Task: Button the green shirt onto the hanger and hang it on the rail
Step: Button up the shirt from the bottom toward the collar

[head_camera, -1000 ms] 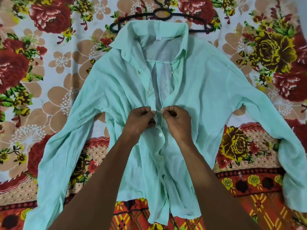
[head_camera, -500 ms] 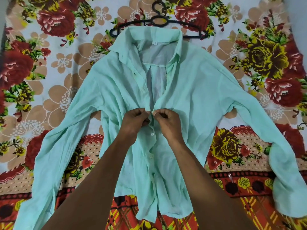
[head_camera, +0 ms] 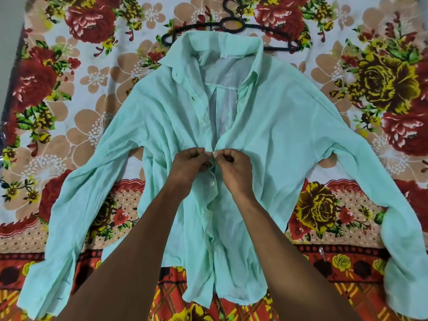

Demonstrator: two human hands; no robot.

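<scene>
The pale green shirt lies face up with both sleeves spread wide. A black hanger sits inside its collar, hook pointing away from me. My left hand pinches the left placket edge at mid-chest. My right hand pinches the right placket edge, fingertips almost touching the left hand's. Below my hands two white buttons show fastened. Above my hands the front gapes open up to the collar.
The shirt rests on a floral bedspread of red, tan and yellow flowers. A grey wall or floor strip runs along the far left edge. No rail is in view.
Both hands stay pinched together on the placket at the same button. The view has shifted slightly, so the shirt and hanger sit lower in the frame.
</scene>
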